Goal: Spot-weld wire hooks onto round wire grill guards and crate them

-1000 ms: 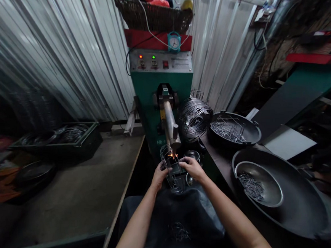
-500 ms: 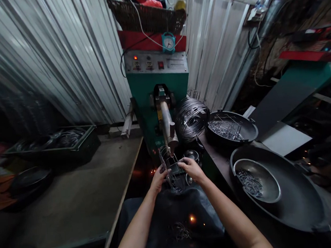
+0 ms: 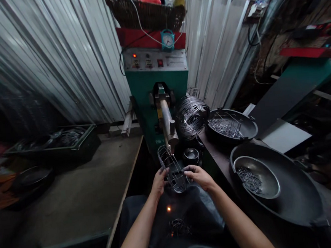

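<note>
Between my hands is a wire frame (image 3: 178, 182), a basket-like shape of thin metal rods, under the electrode arm (image 3: 167, 120) of a green spot welding machine (image 3: 140, 91). My left hand (image 3: 159, 181) grips its left side, fingers closed on the wires. At the right side, my right hand (image 3: 198, 175) is closed with thumb and fingertips pinched at the frame's edge; exactly what the fingertips hold is too small to make out. Several bent wire pieces (image 3: 179, 227) lie on the dark apron (image 3: 201, 209) over my lap. Bright sparks glow above the apron.
A wire coil (image 3: 192, 116) hangs right of the machine. Farther right stand a black pan (image 3: 253, 126) of wire pieces and a large pan (image 3: 300, 197) holding a metal bowl (image 3: 269, 177). A green bin (image 3: 81, 144) with wire parts sits at left.
The wire frame has come down and toward me, away from the electrode tip. My right hand has moved slightly right and lower. The sparks are in different places.
</note>
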Demonstrator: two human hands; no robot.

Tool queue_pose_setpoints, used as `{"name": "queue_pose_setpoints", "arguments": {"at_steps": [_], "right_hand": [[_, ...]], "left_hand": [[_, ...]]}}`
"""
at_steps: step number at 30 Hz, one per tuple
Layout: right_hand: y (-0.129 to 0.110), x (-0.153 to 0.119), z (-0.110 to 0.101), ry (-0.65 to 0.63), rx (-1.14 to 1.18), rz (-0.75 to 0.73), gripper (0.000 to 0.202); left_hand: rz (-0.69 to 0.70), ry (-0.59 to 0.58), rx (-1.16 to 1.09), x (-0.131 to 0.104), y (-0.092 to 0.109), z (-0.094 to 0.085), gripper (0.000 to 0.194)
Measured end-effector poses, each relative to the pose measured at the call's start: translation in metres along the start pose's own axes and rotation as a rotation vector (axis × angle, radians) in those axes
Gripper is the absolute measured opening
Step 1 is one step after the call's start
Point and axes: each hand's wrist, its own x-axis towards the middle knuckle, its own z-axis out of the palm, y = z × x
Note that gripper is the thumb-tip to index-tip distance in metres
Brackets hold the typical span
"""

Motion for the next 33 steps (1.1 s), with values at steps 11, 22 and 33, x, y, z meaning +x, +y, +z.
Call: {"name": "queue_pose_setpoints", "arguments": {"at_steps": [11,22,33], "right_hand": [[-0.021,0.025,0.014,0.081,-0.034,-0.116,0.024],[-0.011,0.013,0.01,0.066,-0.056,-0.065,0.023],[-0.014,0.024,0.011,0.104,-0.057,-0.119,0.027]], "left_hand": [[-0.097,0.032,-0.032,0.016,0.011,0.007,0.042],[-0.134,-0.036,-0.062,0.012,0.002,0.001,0.039],[-0.255,-0.044,-0.1,0.006,0.015,0.009,0.047]]}}
